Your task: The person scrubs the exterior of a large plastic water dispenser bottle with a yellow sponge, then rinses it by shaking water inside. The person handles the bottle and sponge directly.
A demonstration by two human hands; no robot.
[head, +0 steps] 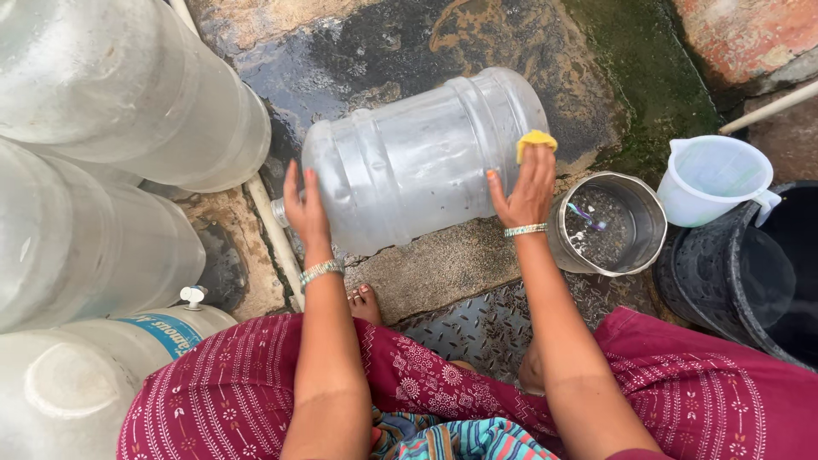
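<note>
Clear plastic water jug point(417, 162) lies on its side on wet stone, between the person's two hands. The left hand point(305, 204), fingers spread flat, braces the neck end. The right hand point(527, 189) presses a yellow sponge point(535, 140) against the base end, fingers closed on it. Just right of that hand stands a steel pot point(635, 204) of water, a white plastic mug point(716, 179) beyond. Scrubbing probably goes best with firm, overlapping strokes while the left hand stops the jug rolling.

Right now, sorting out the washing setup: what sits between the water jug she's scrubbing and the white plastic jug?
In the head view, a round steel pot holding water stands between the water jug and the white plastic jug.
</note>
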